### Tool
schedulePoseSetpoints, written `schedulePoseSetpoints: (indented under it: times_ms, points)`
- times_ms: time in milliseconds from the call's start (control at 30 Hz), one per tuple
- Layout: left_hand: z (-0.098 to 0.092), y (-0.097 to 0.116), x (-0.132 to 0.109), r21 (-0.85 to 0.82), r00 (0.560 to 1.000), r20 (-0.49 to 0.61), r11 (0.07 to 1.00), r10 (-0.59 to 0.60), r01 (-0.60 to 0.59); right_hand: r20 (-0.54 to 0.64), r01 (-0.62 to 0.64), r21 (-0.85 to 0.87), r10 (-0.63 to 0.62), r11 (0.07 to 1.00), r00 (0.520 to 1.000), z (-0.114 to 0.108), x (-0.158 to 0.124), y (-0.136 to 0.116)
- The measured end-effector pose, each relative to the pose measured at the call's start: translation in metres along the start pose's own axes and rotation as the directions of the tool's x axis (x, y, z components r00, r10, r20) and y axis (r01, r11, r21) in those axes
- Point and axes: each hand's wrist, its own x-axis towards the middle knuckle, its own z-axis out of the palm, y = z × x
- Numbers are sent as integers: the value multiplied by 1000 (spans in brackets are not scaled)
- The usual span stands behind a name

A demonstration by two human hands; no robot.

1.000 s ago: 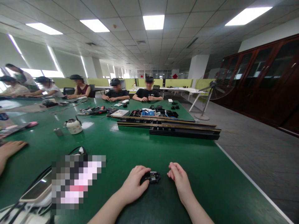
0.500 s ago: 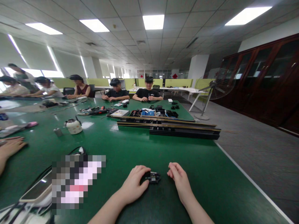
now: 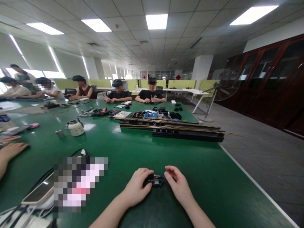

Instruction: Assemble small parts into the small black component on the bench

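A small black device with metallic parts [image 3: 157, 180] rests on the green table; its exact kind I cannot make out. My left hand [image 3: 138, 186] grips its left end between thumb and fingers, which hide that end. Just right of the device is my right hand [image 3: 177, 182], fingers apart and curved toward it, with nothing visible in them. A narrow gap seems to lie between the right fingertips and the device.
Long black channels [image 3: 187, 136] with thin brass-coloured rods lie farther up the table. At left are a white kettle-like pot [image 3: 76, 128], a grey metal cylinder [image 3: 60, 134], a phone [image 3: 39, 190] with cables and another person's hand [image 3: 14, 152]. Several people sit beyond.
My right hand has moved left, closer to the black device, and its fingers have spread from a pinch. My left hand keeps its hold on the device.
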Motion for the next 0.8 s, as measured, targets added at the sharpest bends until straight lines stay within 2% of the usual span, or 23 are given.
schedulePoseSetpoints:
  times_ms: [133,233,333,800]
  points:
    - [1,-1,-1,-10,1000,-6,1000,11,-11,134,142,-221,-114,965,984,2,-6,-2]
    - [1,-2,-1,-13,1000,-7,1000,17,-17,226,179,-350,-103,920,969,3,-10,-4]
    - [1,-2,-1,-11,1000,-18,1000,24,-25,266,200,-432,-87,879,960,3,-11,-5]
    - [2,-2,0,-9,999,-21,1000,28,-28,270,230,-459,-112,858,956,4,-12,-8]
